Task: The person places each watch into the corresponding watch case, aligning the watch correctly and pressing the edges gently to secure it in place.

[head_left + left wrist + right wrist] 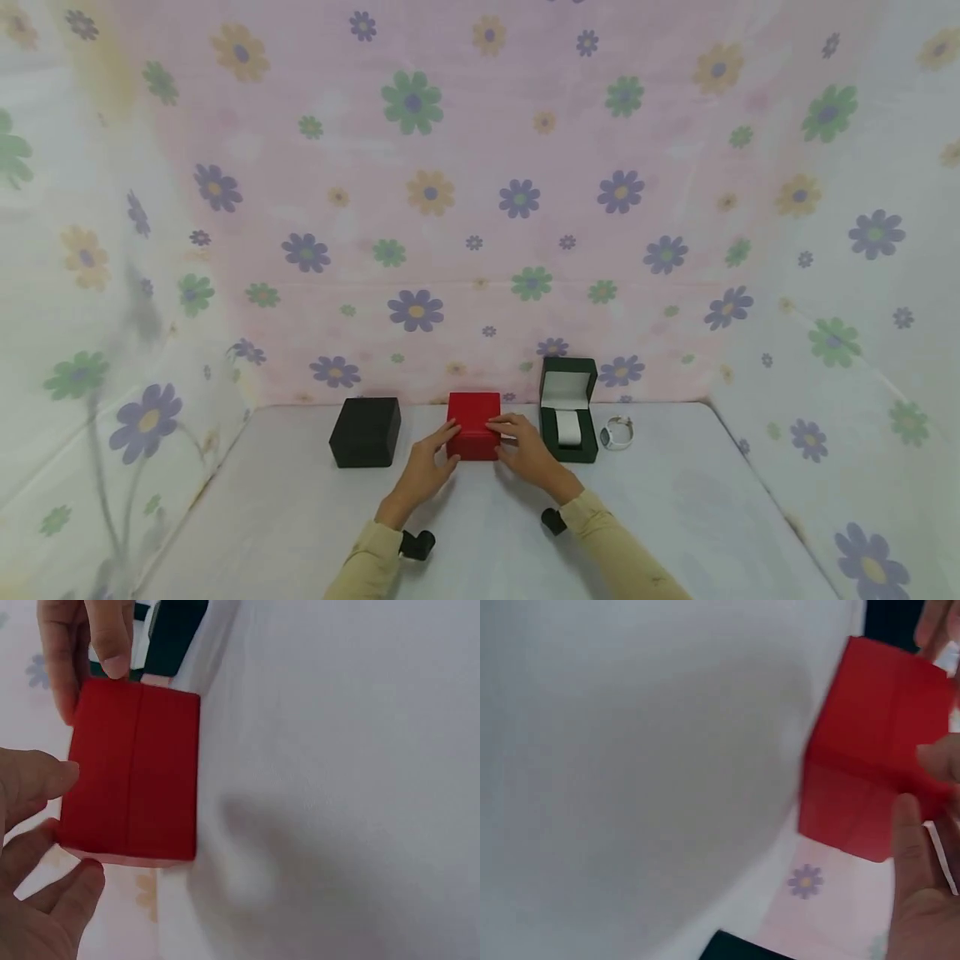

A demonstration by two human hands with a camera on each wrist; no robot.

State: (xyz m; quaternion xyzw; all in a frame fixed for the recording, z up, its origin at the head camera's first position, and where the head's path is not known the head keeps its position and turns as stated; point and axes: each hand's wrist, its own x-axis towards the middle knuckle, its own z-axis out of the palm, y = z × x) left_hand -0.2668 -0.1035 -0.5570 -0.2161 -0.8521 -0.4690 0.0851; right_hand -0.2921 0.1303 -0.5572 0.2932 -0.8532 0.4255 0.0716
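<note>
A closed red box (474,407) with a seam across its face stands at the middle of the table's back, between both hands. My left hand (426,475) holds its left side, fingertips at the upper edge and lower down the side. From the right, my right hand (527,454) grips the opposite side, with fingers over the top edge and the thumb lower. The left wrist view shows the red box (135,772) from the front, with fingertips at both ends. In the right wrist view the red box (855,757) is blurred.
Left of the red box stands a closed black box (366,433). An opened dark green box (568,364) with a white cushion (567,427) stands to the right, close by my right hand. Beyond it lies a wristwatch (618,433) with a pale strap. A flowered cloth (465,167) hangs behind.
</note>
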